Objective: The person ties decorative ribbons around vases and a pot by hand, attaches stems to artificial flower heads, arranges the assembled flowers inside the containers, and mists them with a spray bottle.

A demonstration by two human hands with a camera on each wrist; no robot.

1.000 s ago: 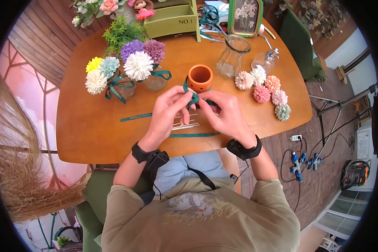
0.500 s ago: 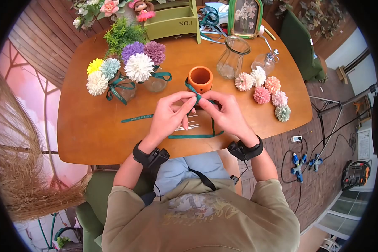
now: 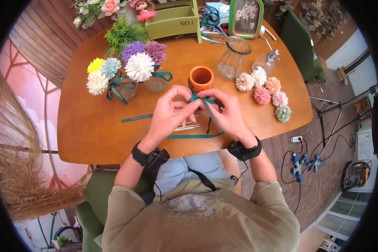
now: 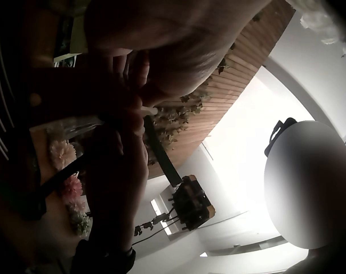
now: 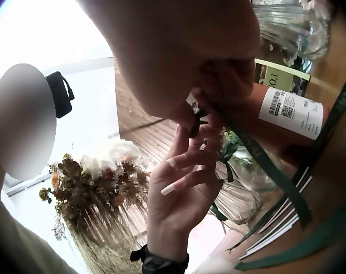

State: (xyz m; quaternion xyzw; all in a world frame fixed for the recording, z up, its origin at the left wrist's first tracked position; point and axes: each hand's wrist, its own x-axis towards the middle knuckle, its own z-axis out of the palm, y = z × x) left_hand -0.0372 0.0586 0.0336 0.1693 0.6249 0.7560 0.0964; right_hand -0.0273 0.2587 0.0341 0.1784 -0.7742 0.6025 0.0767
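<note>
My left hand and right hand meet just in front of a terracotta pot. Between them a green ribbon is pinched by the fingers of both. It runs up to the near side of the pot, and one tail hangs below the right fingers. Seen from the right wrist, the pot lies on its side in the picture and bears a white label with a barcode. The ribbon's crossing is partly hidden behind the fingertips.
Thin white sticks and more green ribbon lie on the wooden table below the hands. Pompom flowers, a glass vase and a spray bottle stand right. Ribbon-tied flower jars are left.
My hands have drawn the ribbon into a wider crossing in front of the pot, fingertips slightly further apart. A ribbon tail now hangs below the right fingers.
</note>
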